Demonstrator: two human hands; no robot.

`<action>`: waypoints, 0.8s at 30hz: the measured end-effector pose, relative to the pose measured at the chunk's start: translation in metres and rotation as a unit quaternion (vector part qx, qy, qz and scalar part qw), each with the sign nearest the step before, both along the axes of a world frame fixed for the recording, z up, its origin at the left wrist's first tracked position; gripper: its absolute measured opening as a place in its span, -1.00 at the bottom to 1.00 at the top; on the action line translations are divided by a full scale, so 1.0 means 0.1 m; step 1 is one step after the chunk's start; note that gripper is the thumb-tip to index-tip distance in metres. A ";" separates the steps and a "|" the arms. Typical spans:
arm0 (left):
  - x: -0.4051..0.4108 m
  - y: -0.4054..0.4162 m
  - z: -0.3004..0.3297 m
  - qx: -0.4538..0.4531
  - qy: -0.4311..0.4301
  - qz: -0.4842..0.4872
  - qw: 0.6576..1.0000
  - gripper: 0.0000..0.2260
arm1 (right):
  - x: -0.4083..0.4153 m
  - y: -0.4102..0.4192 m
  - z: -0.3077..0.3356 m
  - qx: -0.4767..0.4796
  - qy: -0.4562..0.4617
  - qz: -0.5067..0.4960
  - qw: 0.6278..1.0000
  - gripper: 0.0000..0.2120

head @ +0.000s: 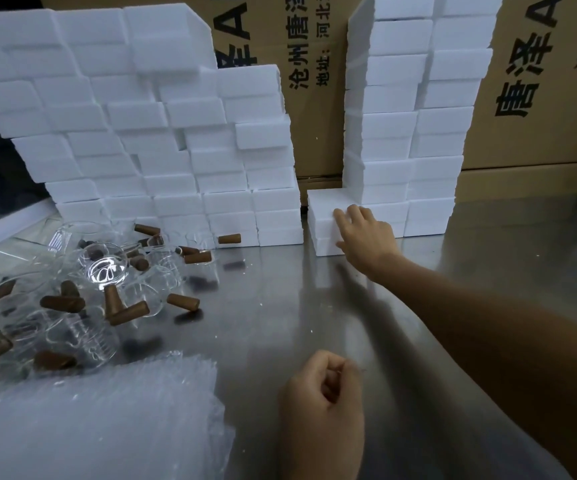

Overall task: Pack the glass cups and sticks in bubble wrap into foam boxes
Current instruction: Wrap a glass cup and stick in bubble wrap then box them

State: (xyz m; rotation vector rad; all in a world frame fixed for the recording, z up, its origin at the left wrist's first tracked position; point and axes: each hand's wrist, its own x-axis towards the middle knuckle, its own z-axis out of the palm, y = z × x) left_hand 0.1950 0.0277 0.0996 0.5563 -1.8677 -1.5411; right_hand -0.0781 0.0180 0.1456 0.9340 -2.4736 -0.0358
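My right hand (366,237) reaches far across the steel table and grips the side of a white foam box (321,220) at the foot of the right stack. My left hand (321,386) hovers near the front edge, curled into a loose fist that holds nothing I can see. At the left lies a heap of clear glass cups (107,268) mixed with several brown sticks (183,301). A pile of bubble wrap sheets (89,420) covers the front left corner.
A wall of white foam boxes (141,133) rises at the back left, and a taller stack (412,116) stands at the back right. Printed cardboard cartons (540,81) stand behind them. Bare steel table (280,323) stretches between the hands.
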 end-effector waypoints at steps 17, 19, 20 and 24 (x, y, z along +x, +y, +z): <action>-0.04 0.00 -0.02 -0.045 -0.015 0.006 0.999 -0.70 | -0.26 -0.32 0.10 0.031 0.016 -0.053 0.998 -0.56; -0.04 0.01 -0.03 -0.044 -0.020 0.009 0.999 -0.70 | -0.25 -0.33 0.13 0.022 -0.001 -0.053 0.998 -0.62; -0.04 0.01 -0.02 -0.041 -0.022 0.009 0.999 -0.69 | -0.24 -0.34 0.16 0.017 -0.015 -0.055 0.998 -0.63; -0.02 0.02 -0.03 -0.034 -0.027 0.003 0.999 -0.68 | -0.24 -0.37 0.37 -0.005 -0.125 -0.064 0.990 -0.59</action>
